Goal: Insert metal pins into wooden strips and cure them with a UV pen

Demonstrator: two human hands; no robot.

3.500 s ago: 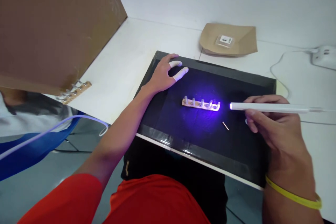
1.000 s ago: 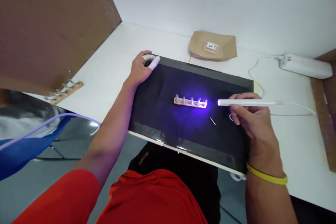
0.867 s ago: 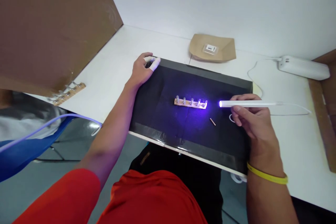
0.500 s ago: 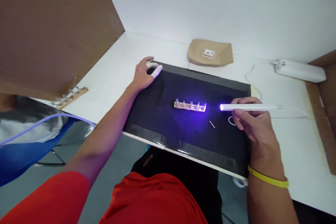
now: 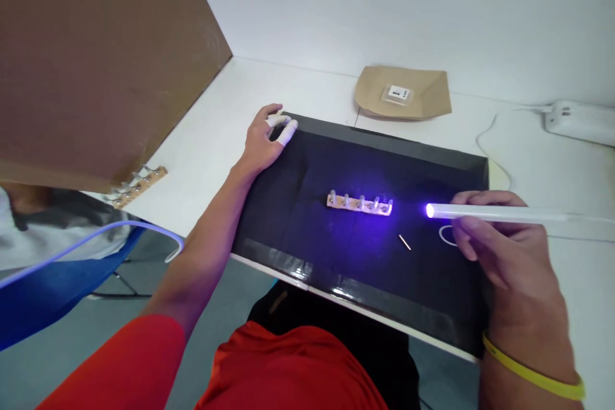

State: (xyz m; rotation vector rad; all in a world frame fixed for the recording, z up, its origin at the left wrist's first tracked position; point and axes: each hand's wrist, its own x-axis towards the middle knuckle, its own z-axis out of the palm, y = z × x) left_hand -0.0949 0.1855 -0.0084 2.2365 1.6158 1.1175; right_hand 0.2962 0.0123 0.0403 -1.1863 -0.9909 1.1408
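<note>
My right hand (image 5: 509,243) grips a white pen-shaped UV light (image 5: 494,213) by its barrel. Its lit violet tip points left, towards a small wooden strip (image 5: 359,204) with several upright metal pegs on it. The strip lies on a black mat (image 5: 298,224), apart from the light, and violet glow falls on it and around it. Between the strip and my right hand lies a short thin metal pin (image 5: 404,242). My left hand (image 5: 264,139) rests at the mat's far left corner, fingers apart, white finger cots on the thumb and a finger.
A brown paper tray (image 5: 432,93) holding a small labelled clear case (image 5: 398,95) stands behind the mat. At the right is a white power strip (image 5: 581,120) with thin cables. Another pegged strip (image 5: 139,186) lies by the brown partition (image 5: 96,45), near a seated person's clothing (image 5: 62,224).
The view has shifted, so the mat and tray sit further right in the picture. My right hand still holds the lit UV light left-pointing, slightly farther from the strip. My left hand stays put.
</note>
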